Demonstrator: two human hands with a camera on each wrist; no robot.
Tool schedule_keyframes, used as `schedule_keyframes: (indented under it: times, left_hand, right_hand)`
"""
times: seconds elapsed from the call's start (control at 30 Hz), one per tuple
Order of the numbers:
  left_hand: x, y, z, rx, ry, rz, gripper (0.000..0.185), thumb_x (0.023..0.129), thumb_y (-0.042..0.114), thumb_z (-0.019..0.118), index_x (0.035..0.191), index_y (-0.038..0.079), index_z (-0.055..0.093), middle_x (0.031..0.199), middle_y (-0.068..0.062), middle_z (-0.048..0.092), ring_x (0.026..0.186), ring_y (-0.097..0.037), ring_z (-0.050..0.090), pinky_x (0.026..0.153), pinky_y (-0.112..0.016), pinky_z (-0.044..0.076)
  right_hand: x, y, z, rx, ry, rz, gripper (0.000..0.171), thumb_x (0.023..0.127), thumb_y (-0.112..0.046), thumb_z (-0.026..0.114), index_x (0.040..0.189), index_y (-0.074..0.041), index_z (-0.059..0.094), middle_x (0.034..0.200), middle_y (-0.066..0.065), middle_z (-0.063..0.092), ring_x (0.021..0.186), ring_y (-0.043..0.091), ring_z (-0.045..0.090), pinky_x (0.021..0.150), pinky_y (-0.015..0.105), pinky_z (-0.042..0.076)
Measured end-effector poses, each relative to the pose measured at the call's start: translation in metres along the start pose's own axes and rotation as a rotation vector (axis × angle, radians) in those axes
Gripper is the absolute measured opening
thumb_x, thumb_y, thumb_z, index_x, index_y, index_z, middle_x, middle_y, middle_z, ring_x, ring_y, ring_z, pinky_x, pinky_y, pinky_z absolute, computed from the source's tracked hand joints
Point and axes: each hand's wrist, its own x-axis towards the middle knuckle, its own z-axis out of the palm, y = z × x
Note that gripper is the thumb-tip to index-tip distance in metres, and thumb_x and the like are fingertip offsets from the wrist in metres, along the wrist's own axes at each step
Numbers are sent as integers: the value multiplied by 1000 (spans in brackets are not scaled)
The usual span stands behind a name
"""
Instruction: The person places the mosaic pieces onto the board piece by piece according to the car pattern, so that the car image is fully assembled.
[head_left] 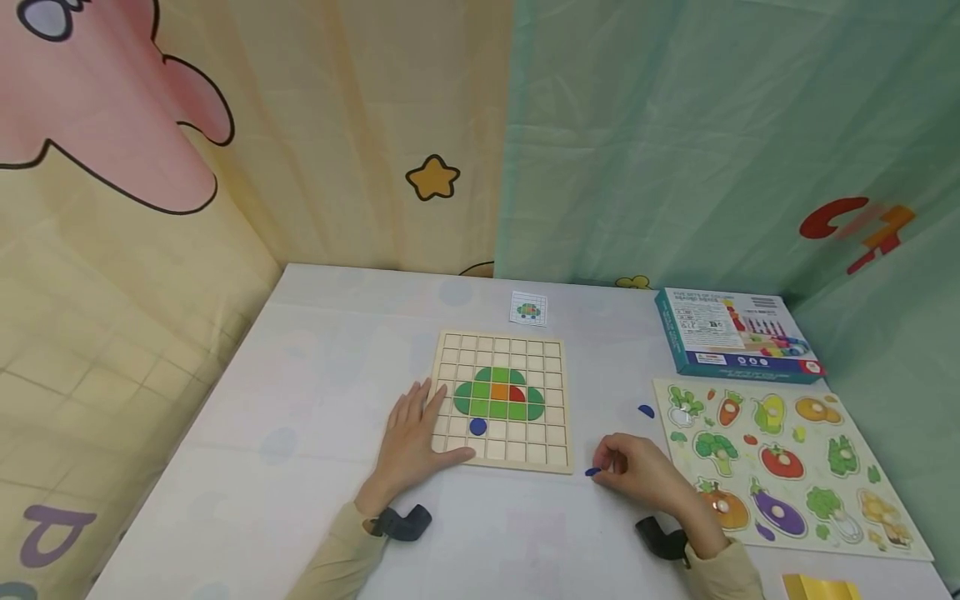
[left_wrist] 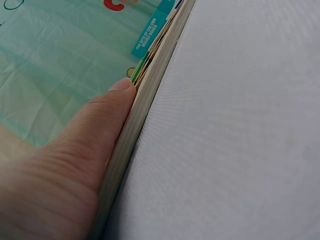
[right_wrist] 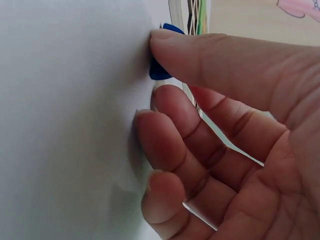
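A wooden grid board lies on the white table, with green, orange and red pieces forming a car-like shape. Below that shape sits a blue disc. My left hand rests at the board's lower left corner, fingers spread along the left side and thumb on the front edge. Right of the board, my right hand pinches a small blue piece close to the tabletop; the thumb covers part of it, so its full outline is hidden. Another blue half-round piece lies farther back on the table.
A small pattern card lies behind the board. At the right are a vegetable puzzle board and, behind it, a teal box. Part of a yellow object shows at the bottom right. Curtains hang behind the table.
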Motion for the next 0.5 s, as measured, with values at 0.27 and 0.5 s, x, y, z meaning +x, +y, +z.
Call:
schedule_keyframes:
  times: [0.27,0.5]
  left_hand:
    - [0,0,-1,-7,-1,-4,107,70,68,68,149,7,29,154,-18,19,142,-33,8,113,-48,8]
    - [0,1,-2,-12,-5,-7,107,70,68,68,149,7,29,154,-18,19,142,-33,8,113,-48,9]
  right_hand:
    - [0,-2,5,1,3,-26,21,75,-7,78,76,-17,60,64,-12,49,57,5,45,49,22,40]
    - [9,-8,6,13,52,-61,20,74,-4,77,77,-16,60,64,-11,50,57,5,45,48,22,41]
